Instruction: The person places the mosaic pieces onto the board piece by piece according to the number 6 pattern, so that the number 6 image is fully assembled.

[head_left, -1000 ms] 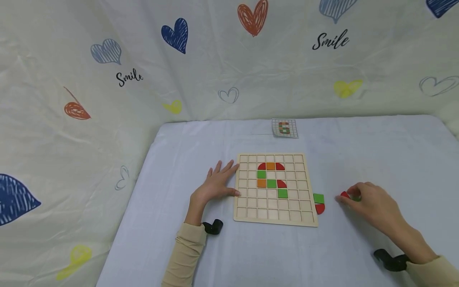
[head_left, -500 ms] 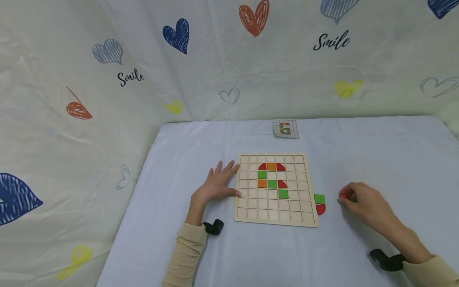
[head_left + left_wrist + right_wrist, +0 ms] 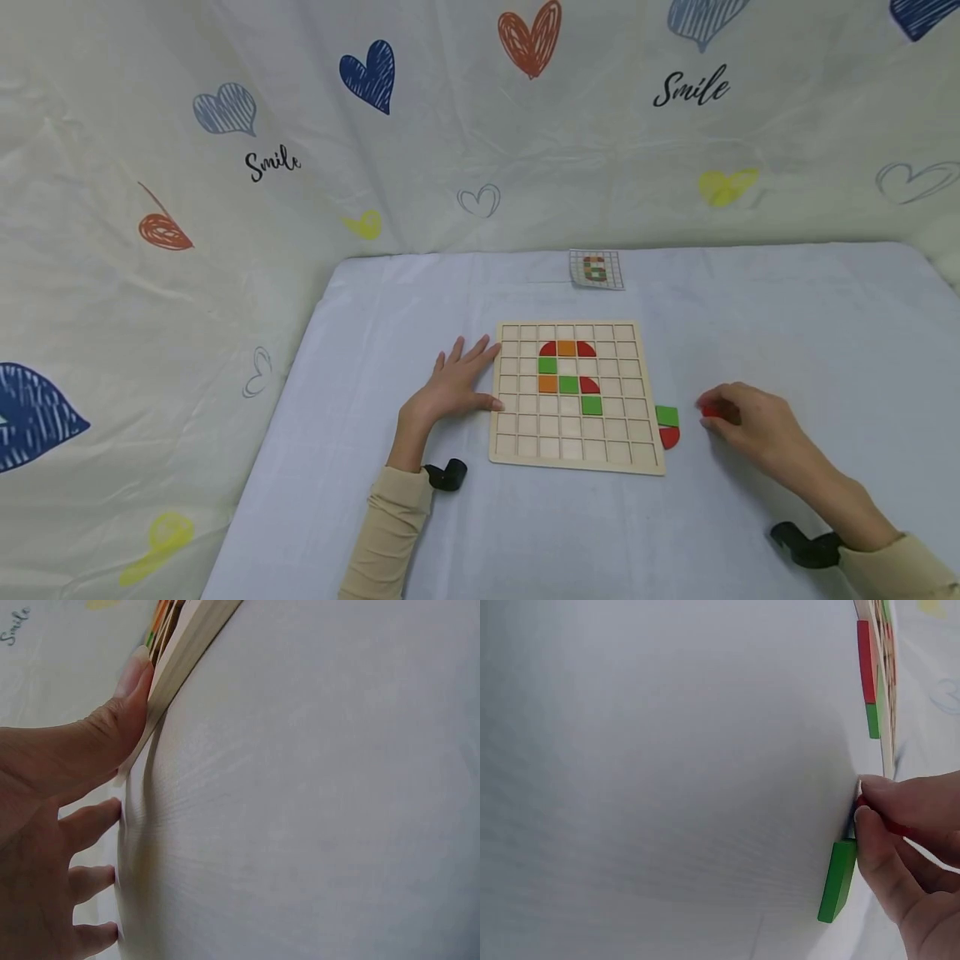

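Note:
My right hand (image 3: 753, 425) pinches a small red tile (image 3: 708, 411) between thumb and fingertips, low over the cloth to the right of the wooden grid board (image 3: 525, 425). In the right wrist view a green block (image 3: 838, 883) lies on the cloth right beside those fingertips; in the head view the hand hides it. With fingers spread, my left hand (image 3: 453, 387) rests at the board's left edge, its thumb and a fingertip touching the rim. Red, orange and green tiles, among them an orange square (image 3: 566, 348), sit in the board's upper middle cells.
Against the board's right edge lie a green square tile (image 3: 667, 416) and a red rounded tile (image 3: 670, 437). A printed pattern card (image 3: 596, 269) lies at the back of the white-covered table (image 3: 420, 292). Behind hangs a heart-patterned cloth (image 3: 420, 167).
My right hand has slid a little left toward the board with the red tile in its fingers. The green block near it has passed out of sight in the head view. My left hand stays put.

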### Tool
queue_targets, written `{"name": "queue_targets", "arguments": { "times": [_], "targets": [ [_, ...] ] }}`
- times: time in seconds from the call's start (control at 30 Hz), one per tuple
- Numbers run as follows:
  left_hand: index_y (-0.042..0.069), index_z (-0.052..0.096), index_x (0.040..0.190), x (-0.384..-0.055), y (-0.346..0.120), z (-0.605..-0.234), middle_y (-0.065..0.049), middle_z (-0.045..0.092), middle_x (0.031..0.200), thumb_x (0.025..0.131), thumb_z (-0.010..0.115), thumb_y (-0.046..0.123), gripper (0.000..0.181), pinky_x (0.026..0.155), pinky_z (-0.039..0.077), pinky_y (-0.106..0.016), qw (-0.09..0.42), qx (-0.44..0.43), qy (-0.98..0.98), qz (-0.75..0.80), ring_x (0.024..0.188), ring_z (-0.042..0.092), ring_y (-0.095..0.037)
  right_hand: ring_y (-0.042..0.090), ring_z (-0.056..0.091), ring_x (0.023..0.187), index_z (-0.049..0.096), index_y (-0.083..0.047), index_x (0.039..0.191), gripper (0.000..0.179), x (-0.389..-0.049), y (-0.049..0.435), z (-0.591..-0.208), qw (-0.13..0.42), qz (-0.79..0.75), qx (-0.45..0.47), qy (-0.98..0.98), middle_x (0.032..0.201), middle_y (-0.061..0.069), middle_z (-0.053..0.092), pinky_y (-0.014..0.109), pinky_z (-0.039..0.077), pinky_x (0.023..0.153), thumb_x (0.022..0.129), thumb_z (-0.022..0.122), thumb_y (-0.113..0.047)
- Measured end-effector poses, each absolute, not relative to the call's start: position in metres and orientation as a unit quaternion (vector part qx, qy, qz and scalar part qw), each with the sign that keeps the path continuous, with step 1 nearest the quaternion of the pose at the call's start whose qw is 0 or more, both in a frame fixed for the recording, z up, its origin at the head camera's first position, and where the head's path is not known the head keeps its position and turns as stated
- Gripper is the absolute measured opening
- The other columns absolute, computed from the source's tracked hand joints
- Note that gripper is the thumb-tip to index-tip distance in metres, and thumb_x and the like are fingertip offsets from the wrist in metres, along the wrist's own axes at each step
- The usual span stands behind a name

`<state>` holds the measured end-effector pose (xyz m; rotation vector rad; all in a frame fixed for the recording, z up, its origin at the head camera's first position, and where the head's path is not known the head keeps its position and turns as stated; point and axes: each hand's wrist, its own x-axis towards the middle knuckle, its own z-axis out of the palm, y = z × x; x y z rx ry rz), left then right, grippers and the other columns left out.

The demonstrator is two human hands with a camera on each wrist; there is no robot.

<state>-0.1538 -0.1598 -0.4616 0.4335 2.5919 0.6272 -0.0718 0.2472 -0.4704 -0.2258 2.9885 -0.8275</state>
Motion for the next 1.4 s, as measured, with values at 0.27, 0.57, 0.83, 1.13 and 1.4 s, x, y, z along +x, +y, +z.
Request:
{"name": "queue_targets", "arguments": {
  "times": [0.27,0.57,0.83,1.13,1.4],
  "targets": [
    [0.023,0.027,0.165,-0.153,-0.161,-0.461,0.0,0.014,0.174,0.086,0.082,0.04,0.097,0.127,-0.002,-0.061,0.218,0.157,0.936,0.226,0.161,-0.006,-0.035,0.027,0.069,0.078,0.074,0.002,0.099,0.025,-0.072,0.243,-0.468,-0.023,-0.285,-0.106,0.952,0.092,0.013,0.074,0.02,0.057,0.065,0.076,0.081,0.009],
    [0.022,0.027,0.165,-0.154,-0.161,-0.461,-0.001,0.014,0.174,0.086,0.082,0.039,0.098,0.127,-0.002,-0.06,0.216,0.16,0.935,0.231,0.161,-0.006,-0.035,-0.001,0.064,0.079,0.078,-0.005,0.104,0.037,-0.073,0.231,-0.462,-0.071,-0.315,-0.167,0.932,0.093,0.002,0.076,0.014,0.057,0.066,0.071,0.086,0.01],
    [0.022,0.026,0.165,-0.154,-0.16,-0.463,0.0,0.014,0.174,0.087,0.081,0.041,0.098,0.127,-0.001,-0.061,0.213,0.162,0.938,0.222,0.161,-0.005,-0.035,0.007,0.071,0.08,0.069,-0.008,0.099,0.035,-0.076,0.213,-0.463,-0.043,-0.358,-0.174,0.916,0.09,-0.002,0.074,0.024,0.062,0.07,0.074,0.086,0.008],
    [0.024,0.026,0.165,-0.155,-0.16,-0.464,0.001,0.014,0.174,0.086,0.081,0.042,0.098,0.127,-0.002,-0.06,0.214,0.161,0.937,0.224,0.161,-0.006,-0.034,0.003,0.066,0.077,0.075,-0.012,0.096,0.024,-0.077,0.192,-0.462,-0.005,-0.391,-0.194,0.9,0.088,-0.006,0.074,0.02,0.059,0.066,0.079,0.085,0.002],
    [0.024,0.026,0.165,-0.155,-0.162,-0.463,0.001,0.014,0.174,0.086,0.081,0.041,0.098,0.127,-0.002,-0.06,0.217,0.161,0.937,0.223,0.161,-0.006,-0.034,0.002,0.064,0.081,0.073,-0.017,0.093,0.018,-0.083,0.173,-0.462,0.058,-0.408,-0.216,0.885,0.088,-0.01,0.073,0.022,0.059,0.072,0.085,0.082,-0.003]
  ]
}}
